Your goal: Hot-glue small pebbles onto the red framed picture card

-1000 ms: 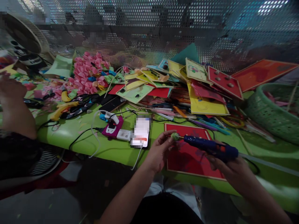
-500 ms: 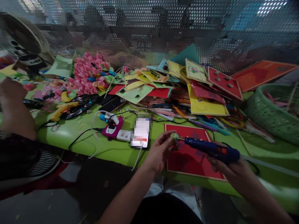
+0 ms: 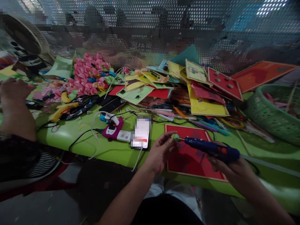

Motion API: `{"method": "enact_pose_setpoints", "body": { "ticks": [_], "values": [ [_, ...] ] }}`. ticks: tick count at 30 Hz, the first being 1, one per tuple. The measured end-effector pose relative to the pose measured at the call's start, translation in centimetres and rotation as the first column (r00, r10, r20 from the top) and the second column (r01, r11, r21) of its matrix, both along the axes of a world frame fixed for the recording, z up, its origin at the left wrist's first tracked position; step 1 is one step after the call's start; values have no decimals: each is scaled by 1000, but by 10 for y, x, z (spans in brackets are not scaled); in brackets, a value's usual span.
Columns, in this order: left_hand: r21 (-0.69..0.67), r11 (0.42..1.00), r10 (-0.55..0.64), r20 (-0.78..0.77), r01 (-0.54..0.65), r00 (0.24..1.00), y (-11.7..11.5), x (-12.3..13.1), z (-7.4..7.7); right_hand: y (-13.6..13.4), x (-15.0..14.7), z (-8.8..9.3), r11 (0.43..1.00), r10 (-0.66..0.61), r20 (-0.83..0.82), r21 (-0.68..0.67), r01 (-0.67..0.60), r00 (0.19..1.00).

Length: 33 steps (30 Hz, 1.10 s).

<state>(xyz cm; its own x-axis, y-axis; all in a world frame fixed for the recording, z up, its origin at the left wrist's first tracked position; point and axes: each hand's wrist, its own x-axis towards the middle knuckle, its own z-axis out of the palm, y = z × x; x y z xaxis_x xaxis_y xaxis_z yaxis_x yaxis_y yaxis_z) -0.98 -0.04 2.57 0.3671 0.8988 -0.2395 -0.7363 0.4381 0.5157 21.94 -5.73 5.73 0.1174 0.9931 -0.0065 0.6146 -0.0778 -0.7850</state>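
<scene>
My left hand [image 3: 159,153] pinches a small pale green paper bud [image 3: 174,136] between thumb and fingers, held just above the near left corner of a red card [image 3: 187,156] on the green table. In my right hand [image 3: 231,167] is a dark blue glue gun [image 3: 212,149], gripped around its handle. Its thin nozzle points left and touches the bud. A clear glue stick sticks out of the gun's back toward the right.
A phone [image 3: 141,133], a pink power strip [image 3: 112,128] and cables lie left of my hands. Behind are piled coloured cards [image 3: 206,100], pens and pink paper flowers [image 3: 87,76]. A green basket [image 3: 272,114] stands at right. Another person's arm [image 3: 14,106] rests at far left.
My hands stay almost still, the gun's nozzle kept at the bud. The other person's hand at far left has shifted slightly.
</scene>
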Motion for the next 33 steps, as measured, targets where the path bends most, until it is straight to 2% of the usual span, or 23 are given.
{"method": "enact_pose_setpoints", "body": {
  "ticks": [8, 14, 20, 28, 33],
  "values": [
    [19, 1000, -18, 9, 18, 1000, 0, 0, -5, 5, -8, 6, 998, 63, 66, -5, -63, 996],
    [-4, 1000, -11, 18, 11, 1000, 1, 0, -3, 4, 1, -3, 1000, -1, 26, 4, 1, 1000],
    [10, 1000, -10, 31, 10, 999, 0, -1, -5, 6, -3, -3, 999, 53, 18, 4, -53, 998],
    [3, 1000, -14, 27, 14, 1000, 0, 1, -5, 3, 7, -10, 1000, -12, 21, 2, 12, 1000],
    [19, 1000, -20, 16, 19, 1000, -1, 0, -4, 6, -4, -2, 1000, 9, 68, -8, -8, 998]
  ]
}}
